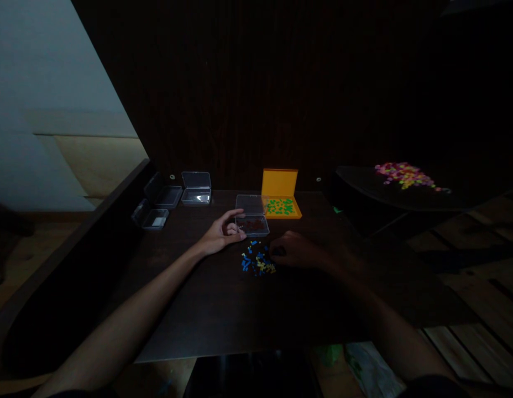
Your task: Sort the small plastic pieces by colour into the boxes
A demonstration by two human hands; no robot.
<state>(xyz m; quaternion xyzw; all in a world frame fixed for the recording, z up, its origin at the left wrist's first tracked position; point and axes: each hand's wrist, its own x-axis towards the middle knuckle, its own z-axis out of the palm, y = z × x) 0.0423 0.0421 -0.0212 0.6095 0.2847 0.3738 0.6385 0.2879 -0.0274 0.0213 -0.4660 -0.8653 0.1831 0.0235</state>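
Note:
My left hand (pixel 224 232) grips the left side of a clear plastic box (pixel 262 232), its thumb near the front corner and its fingers along the side. The box's lid stands raised at the back, and dark reddish small pieces lie inside. Just in front is a loose pile of small blue and yellow pieces (pixel 256 260) on the dark table. At the pile's right edge, my right hand (pixel 296 250) has its fingers curled together and pointing down. Whatever they pinch is hidden in the dim light.
Behind the clear box, a yellow box (pixel 280 183) with a raised lid contains green pieces. Several open clear boxes (pixel 196 196) stand at the back left. On a dark surface to the right lies a heap of pink and yellow pieces (pixel 408 176). A dark panel rises behind the table.

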